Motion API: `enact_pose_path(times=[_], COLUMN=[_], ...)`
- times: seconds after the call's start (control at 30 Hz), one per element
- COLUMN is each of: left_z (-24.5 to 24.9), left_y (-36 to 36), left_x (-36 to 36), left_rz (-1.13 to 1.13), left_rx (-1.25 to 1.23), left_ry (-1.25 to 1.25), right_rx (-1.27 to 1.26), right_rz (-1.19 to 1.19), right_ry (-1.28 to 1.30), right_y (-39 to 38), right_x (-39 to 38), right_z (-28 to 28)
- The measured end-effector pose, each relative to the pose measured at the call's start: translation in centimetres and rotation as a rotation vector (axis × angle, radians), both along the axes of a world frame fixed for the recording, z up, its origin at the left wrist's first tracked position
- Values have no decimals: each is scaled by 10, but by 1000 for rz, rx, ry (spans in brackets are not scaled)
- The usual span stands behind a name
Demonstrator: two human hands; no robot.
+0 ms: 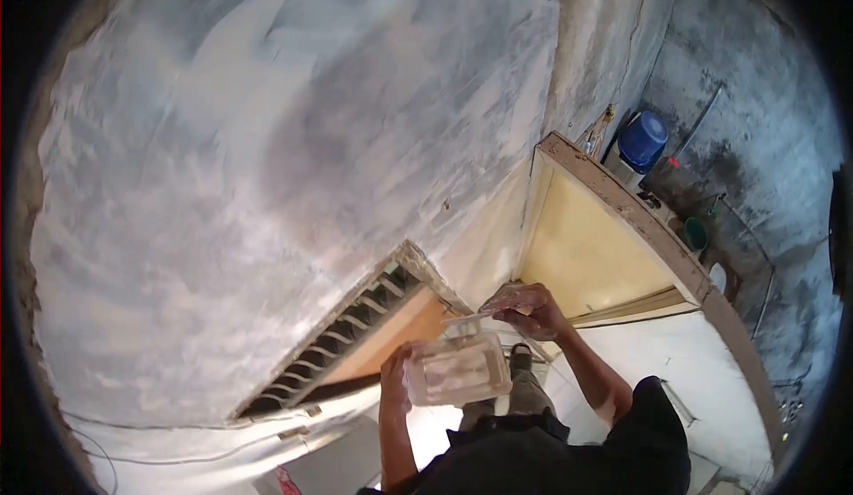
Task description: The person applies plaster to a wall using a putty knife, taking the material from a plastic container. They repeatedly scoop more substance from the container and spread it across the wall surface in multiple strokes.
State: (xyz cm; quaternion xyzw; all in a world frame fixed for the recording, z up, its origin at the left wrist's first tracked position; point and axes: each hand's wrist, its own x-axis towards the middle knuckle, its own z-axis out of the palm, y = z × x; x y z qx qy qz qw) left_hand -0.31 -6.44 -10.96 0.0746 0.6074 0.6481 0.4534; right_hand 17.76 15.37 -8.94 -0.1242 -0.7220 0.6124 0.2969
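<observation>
My left hand [396,377] grips the left side of a pale, see-through rectangular container [458,371] in front of my body. Whitish smears show on the container and on my fingers. Just above its right side, my right hand [526,310] is closed around a flat, thin tool [468,318], whose pale edge points left over the container's rim. The tool's handle is mostly hidden by my fingers. Uneven white and grey patches cover the large wall [311,122] beyond my hands.
A window opening with wavy bars [329,344] is set low in the wall. At right stands a partition with a brown top edge [622,211]. Behind it are a blue bucket [642,139] and a green container [694,234]. Cables run along the lower left.
</observation>
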Motion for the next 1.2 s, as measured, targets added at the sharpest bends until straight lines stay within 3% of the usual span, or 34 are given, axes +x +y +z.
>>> enact_pose_path(times=[0.07,0.2,0.33,0.47,0.5,0.63,0.7,0.8,0.9,1.0,1.07,1.1,1.13,1.17,1.2], left_z=[0,26,21,45,55,20,12,-4,-16,-6,8,13,15,-7,0], left_y=[5,14,11,8,10,10,13,14,9,8,10,14,19,24,27], left_x=[2,5,1,3,4,-9,-20,-38,-59,-61,-46,-37,-29,-24,-20], left_rz=[-57,-108,-143,28,86,220,392,555,560,587,592,613,630,697,698], left_rx=[173,192,193,217,216,185,28,19,84,85,40,54,71,22,24], left_ry=[4,-142,-72,-4,65,244,674,486,563,622,688,784,882,1084,1083], right_rx=[254,343,354,426,546,958,1018,995,1021,863,-69,-293,-291,-587,-884], right_rz=[58,117,107,-54,-52,4,18,37,111,13,-361,-457,-458,-452,-439], right_ry=[150,149,178,219,128,-121,-165,-190,-214,-115,-88,-116,-119,-35,52], right_y=[-3,-6,-16,-36,-44,-86,-104,-108,-97,-88,-92,-97,-102,-105,-108], right_x=[7,17,20,23,20,8,6,7,10,0,-9,-22,-32,-42,-49], right_z=[23,45,57,68,76,72,57,49,42,37,26,50,41,22,0])
